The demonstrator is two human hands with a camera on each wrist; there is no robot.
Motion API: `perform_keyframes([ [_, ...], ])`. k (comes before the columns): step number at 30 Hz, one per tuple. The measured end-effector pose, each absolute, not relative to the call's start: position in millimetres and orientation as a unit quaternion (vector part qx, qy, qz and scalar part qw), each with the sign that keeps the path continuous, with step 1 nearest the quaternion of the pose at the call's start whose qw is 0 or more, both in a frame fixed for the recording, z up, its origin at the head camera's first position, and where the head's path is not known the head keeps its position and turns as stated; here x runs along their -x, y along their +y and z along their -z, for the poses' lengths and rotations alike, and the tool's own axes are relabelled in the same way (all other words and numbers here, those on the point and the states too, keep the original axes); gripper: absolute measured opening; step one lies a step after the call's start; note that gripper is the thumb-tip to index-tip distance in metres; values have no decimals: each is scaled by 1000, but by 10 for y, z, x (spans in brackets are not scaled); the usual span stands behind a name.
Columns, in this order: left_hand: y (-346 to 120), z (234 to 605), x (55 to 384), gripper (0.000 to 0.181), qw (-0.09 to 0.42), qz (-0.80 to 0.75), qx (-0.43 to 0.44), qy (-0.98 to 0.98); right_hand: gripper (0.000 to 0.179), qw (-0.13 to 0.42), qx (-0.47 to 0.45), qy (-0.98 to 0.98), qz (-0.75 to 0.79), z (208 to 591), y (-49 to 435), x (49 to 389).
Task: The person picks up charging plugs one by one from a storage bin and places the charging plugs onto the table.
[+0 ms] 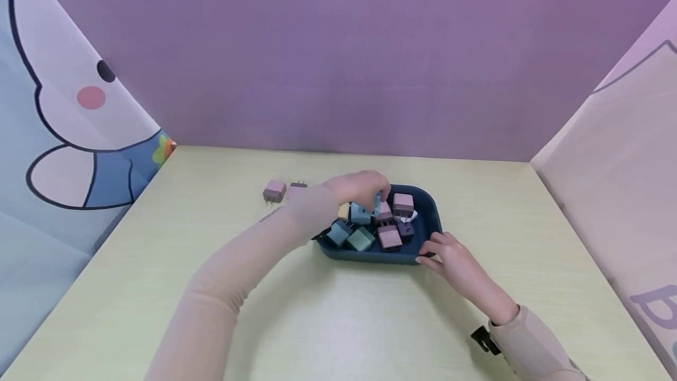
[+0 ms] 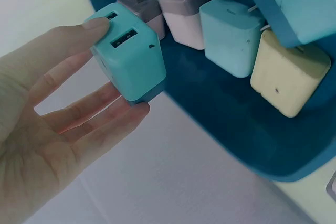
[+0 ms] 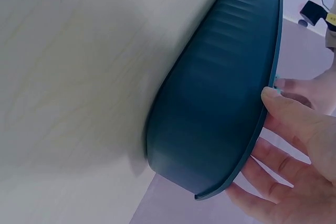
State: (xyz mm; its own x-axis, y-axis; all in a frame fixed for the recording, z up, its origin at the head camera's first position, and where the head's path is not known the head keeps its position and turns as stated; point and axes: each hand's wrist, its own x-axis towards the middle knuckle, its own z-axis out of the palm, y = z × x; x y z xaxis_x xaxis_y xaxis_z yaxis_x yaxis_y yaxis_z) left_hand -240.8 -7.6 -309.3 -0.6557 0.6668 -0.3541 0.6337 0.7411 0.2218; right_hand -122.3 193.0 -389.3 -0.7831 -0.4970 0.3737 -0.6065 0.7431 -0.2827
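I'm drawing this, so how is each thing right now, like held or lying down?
Held teal charger: pinched, USB ports showing
Left hand: pinching that charger
Blue bin: upright, open-topped, chargers inside
Right hand: gripping the bin's rim
Yellow charger: lying in the bin
Leftmost pink charger: on the table, prongs showing
Pink charger beside it: on the table, partly hidden

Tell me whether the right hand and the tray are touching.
Touching. The right wrist view shows the right hand gripping the tray by its rim, thumb against it.
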Motion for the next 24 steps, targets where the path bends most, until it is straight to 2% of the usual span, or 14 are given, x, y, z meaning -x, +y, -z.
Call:
perform_keyframes([
  [12,-328,2905,2328,29,177,-44,-363,914,9,147,-305,-920,-197,3898,1931,1225],
  [24,-551,2806,2255,28,170,-61,-346,921,8,144,-307,-919,-199,3897,1916,1211],
])
